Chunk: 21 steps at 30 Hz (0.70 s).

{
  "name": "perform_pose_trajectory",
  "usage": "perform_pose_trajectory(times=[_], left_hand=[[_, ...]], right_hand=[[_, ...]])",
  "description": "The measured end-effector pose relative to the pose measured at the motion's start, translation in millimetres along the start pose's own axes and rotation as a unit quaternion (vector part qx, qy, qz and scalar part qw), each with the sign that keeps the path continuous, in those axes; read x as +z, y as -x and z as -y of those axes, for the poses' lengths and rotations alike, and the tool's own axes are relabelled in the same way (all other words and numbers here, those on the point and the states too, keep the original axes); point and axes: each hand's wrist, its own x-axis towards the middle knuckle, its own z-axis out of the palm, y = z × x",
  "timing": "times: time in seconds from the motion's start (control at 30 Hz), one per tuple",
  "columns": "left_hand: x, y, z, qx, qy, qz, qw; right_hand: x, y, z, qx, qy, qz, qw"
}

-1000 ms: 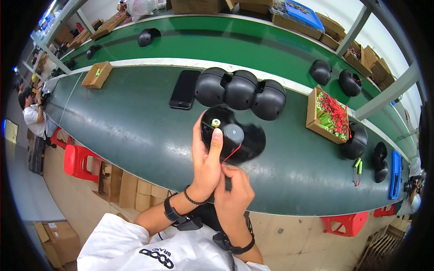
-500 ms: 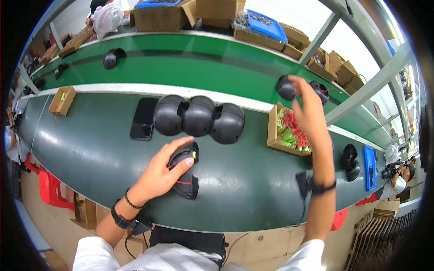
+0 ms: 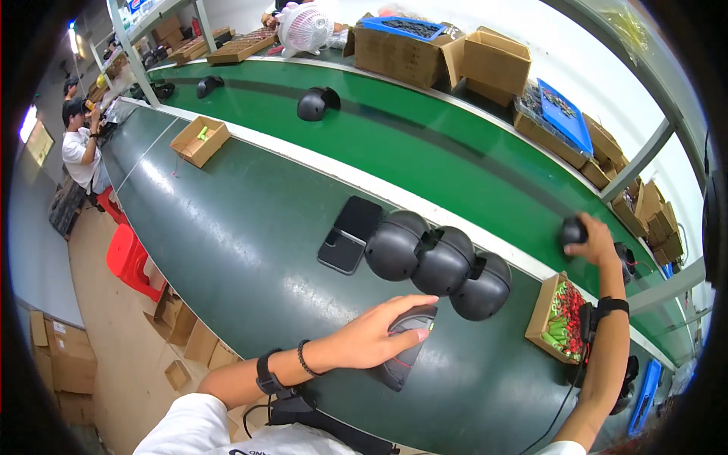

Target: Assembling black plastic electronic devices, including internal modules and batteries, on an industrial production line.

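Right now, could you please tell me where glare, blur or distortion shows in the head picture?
In the head view, pale glare streaks the dark green table; also in the head view, the right hand and the black shell it touches look softly blurred; toward the head view's rim, straight edges bend and the corners go black.

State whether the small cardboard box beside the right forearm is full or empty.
Full-looking, though its depth is hidden: the open cardboard box shows green cells and red wires crowding it.
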Motion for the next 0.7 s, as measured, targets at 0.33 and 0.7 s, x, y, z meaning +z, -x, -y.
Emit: perform_pose_trajectory(times=[0.33,0.7], left_hand=[[23,-7,-4,0.005,-0.087,0.043,0.995],[51,-2,0,0.076,-0.081,0.002,0.994]], right_hand=[[-68,200,189,-0.067,-0.409,0.21,0.886],[58,254,296,0.085,-0.649,-0.138,0.743]])
